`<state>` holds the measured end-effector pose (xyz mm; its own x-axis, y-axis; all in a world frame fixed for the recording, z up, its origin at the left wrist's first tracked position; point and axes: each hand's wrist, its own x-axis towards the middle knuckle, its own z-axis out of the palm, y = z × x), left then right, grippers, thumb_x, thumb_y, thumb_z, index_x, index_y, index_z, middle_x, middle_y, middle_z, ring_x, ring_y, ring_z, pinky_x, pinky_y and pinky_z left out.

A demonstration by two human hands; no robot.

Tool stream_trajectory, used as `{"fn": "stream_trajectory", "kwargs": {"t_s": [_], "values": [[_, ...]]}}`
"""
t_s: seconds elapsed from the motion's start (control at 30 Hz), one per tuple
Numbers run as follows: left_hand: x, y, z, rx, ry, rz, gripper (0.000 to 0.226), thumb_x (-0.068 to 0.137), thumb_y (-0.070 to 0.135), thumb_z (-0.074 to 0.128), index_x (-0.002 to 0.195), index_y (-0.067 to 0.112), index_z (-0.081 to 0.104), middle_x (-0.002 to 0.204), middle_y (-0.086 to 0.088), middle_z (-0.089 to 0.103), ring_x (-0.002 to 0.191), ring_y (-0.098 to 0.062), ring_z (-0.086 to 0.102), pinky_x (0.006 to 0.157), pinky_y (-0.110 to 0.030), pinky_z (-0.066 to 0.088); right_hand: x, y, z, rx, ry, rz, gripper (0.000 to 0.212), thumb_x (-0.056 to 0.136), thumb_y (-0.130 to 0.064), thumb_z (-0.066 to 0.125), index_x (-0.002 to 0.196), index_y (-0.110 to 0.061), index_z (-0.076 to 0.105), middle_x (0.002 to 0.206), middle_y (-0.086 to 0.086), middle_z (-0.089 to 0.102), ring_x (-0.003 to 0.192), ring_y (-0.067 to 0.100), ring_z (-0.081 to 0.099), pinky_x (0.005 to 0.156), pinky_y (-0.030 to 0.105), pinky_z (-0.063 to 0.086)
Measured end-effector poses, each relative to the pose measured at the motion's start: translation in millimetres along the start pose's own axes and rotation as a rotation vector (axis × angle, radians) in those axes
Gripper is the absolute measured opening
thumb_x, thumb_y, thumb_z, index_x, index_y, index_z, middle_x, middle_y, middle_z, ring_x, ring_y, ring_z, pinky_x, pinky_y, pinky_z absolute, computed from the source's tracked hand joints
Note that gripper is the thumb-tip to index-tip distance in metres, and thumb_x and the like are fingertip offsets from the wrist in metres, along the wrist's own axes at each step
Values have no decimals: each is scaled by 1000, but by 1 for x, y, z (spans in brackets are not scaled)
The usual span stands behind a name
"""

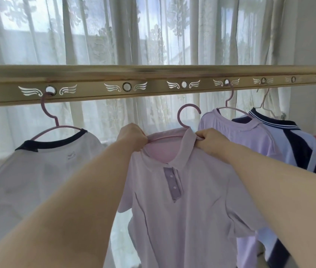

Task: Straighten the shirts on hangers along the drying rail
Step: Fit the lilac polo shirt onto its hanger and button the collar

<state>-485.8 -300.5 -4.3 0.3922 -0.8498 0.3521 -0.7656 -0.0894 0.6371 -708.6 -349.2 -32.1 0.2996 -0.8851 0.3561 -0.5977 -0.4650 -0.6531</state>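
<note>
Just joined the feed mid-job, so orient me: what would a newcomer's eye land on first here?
Centre frame, the left hand and right hand grip either side of the collar of a lilac polo shirt, whose pink hanger hook sits free below the gold rail, in none of its holes. A white shirt hangs hooked at left, a lavender tee at right.

A gold-coloured metal drying rail [153, 71] runs across the upper half of the frame, from the left edge to the right. Its lower strip [95, 91] is pierced by round holes, each flanked by wing-shaped cut-outs. At left, a pink hanger [57, 122] hooks through one hole and carries a white shirt with a dark collar [37, 171]. Right of centre, a second pink hanger [232, 94] hooks through a hole and bears a lilac T-shirt [240, 136]. In the next hole to the right hangs a pale wire hanger [264, 99] with a blue and navy shirt [296, 144].
</note>
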Motion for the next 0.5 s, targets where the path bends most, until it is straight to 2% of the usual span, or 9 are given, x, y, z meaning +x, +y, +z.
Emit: {"fn": "stream_trajectory", "kwargs": {"t_s": [0.13,0.23,0.33,0.4,0.5], "values": [[-10,24,11,-194,-63,24,10,78,2,66,81,-5,73,73,-16,71,68,-26,71,72,-36,62,0,-4,4,-10,-19,-6,23,93,-26,53,84,-13,71,85,5,68,84,22,62,86,37,51],[-14,40,15,-305,-216,65,16,82,9,71,92,-4,72,83,-16,71,74,-21,68,75,-32,60,2,-2,6,-12,-3,4,26,92,-28,51,85,-12,71,85,9,69,80,22,60,76,34,48],[-13,41,15,-211,-293,119,18,90,21,64,96,7,72,89,-7,69,84,-19,65,79,-31,57,-3,5,2,27,1,17,25,92,-27,51,86,-14,72,80,3,65,79,21,60,78,36,50],[-12,39,15,-101,-242,188,21,83,29,71,98,15,74,95,-1,69,91,-16,62,85,-30,52,-7,6,2,44,-12,8,22,93,-26,53,91,-18,73,86,-2,65,85,20,61,87,37,51],[-16,38,22,-113,-215,244,34,76,29,78,107,18,73,106,1,69,101,-15,62,87,-26,47,-10,3,3,50,-20,-23,22,93,-28,53,97,-20,74,91,-3,69,90,19,63,89,36,51]]}}
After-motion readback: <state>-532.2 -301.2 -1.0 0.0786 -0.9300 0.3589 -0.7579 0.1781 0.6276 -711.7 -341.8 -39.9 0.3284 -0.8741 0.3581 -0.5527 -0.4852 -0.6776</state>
